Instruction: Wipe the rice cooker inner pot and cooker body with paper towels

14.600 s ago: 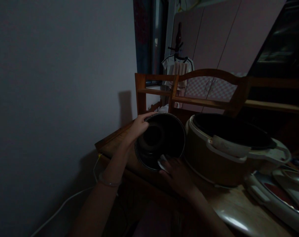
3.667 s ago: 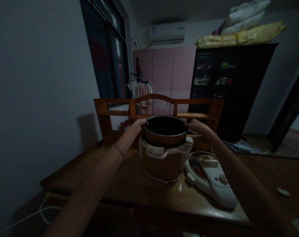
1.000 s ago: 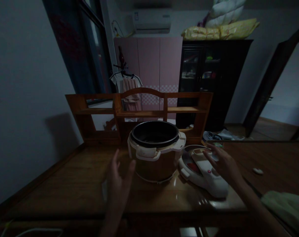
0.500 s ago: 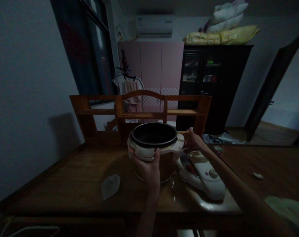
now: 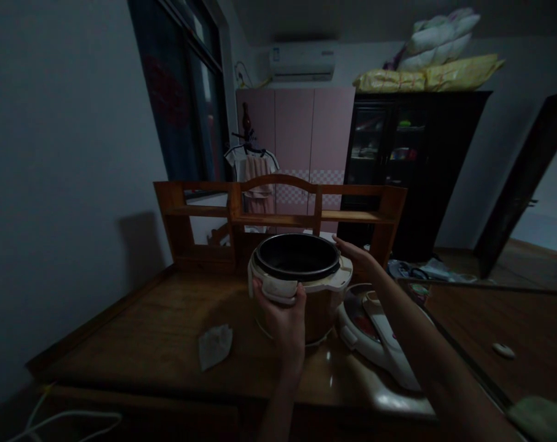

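Note:
A pressure cooker body (image 5: pixel 319 313) with a white collar stands on the wooden desk without its lid. Its dark inner pot (image 5: pixel 299 256) shows at the top. My left hand (image 5: pixel 285 316) is closed round the white front handle (image 5: pixel 280 288), thumb up on its right side. My right hand (image 5: pixel 356 253) reaches to the back right of the rim, its visible fingers stretched out; the other fingers are hidden behind the cooker, and contact is unclear. Under my right forearm, the white cooker lid (image 5: pixel 375 337) lies on the desk, partly covered by the arm.
A crumpled translucent piece, maybe plastic (image 5: pixel 215 347), lies left of the cooker. Behind stands a wooden shelf rack (image 5: pixel 278 219) along the desk's back edge. A small white oval object (image 5: pixel 503 350) rests on the brown surface at right. White cable (image 5: pixel 76 414) hangs at lower left.
My right hand has moved from beside the cooker's right side to the back right of its rim. My left hand keeps its hold on the handle. The whole view has shifted slightly.

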Demonstrator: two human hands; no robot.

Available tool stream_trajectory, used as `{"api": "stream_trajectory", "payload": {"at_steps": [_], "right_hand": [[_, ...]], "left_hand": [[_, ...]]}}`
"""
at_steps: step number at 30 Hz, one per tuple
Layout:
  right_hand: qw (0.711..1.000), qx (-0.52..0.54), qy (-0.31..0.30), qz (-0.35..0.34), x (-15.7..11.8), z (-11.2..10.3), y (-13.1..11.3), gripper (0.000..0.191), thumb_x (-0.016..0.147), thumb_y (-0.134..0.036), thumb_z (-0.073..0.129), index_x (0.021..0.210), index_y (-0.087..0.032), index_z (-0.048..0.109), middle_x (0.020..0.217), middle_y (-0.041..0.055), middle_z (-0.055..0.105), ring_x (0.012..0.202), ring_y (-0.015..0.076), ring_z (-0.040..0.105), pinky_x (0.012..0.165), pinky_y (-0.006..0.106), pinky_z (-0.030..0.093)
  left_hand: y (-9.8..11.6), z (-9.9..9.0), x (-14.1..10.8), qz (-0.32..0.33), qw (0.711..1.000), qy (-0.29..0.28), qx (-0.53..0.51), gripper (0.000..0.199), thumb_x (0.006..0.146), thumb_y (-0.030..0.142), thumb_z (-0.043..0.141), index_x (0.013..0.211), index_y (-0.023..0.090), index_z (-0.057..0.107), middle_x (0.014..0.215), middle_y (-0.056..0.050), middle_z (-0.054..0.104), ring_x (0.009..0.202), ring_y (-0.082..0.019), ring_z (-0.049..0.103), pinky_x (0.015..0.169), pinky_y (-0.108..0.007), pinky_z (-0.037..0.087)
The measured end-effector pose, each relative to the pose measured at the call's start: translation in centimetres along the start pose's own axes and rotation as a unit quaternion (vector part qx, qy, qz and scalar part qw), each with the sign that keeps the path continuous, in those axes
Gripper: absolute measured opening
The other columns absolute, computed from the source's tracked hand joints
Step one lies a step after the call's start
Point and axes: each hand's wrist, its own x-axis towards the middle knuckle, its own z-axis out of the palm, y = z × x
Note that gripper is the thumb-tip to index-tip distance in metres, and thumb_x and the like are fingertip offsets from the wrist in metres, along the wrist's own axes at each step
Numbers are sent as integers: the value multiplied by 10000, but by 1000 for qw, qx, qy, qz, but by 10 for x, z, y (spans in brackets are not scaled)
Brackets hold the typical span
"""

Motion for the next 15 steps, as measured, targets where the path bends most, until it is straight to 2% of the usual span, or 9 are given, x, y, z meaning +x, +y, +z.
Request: {"api": "stream_trajectory", "payload": {"at_steps": [5, 10, 15], "right_hand": [[999, 40, -31, -1, -3, -1, 4, 469, 1005, -506, 453, 851, -140, 702, 724, 83, 737, 618, 182, 677, 629, 277, 572], [998, 55, -42, 7, -9, -3, 6, 443, 1005, -498, 452, 937, -141, 705, 793, 88, 754, 675, 201, 702, 644, 290, 583], [997, 57, -46, 0, -11, -2, 1, 452, 1013, -492, 429, 979, -142, 714, 881, 102, 763, 724, 199, 710, 666, 280, 583]], "left_hand": [[2, 0, -1, -22, 1000, 1, 9, 1047, 721, 515, 774, 1545, 224, 195, 1546, -177, 398, 1385, -313, 462, 1140, -447, 388], [3, -1, -1, -23, 1000, -8, 10, 1073, 730, 510, 771, 1559, 234, 148, 1567, -179, 365, 1409, -311, 434, 1152, -440, 371], [2, -2, 0, -25, 1000, -11, 11, 1048, 736, 501, 769, 1553, 214, 178, 1564, -183, 367, 1418, -308, 421, 1154, -437, 369]]}}
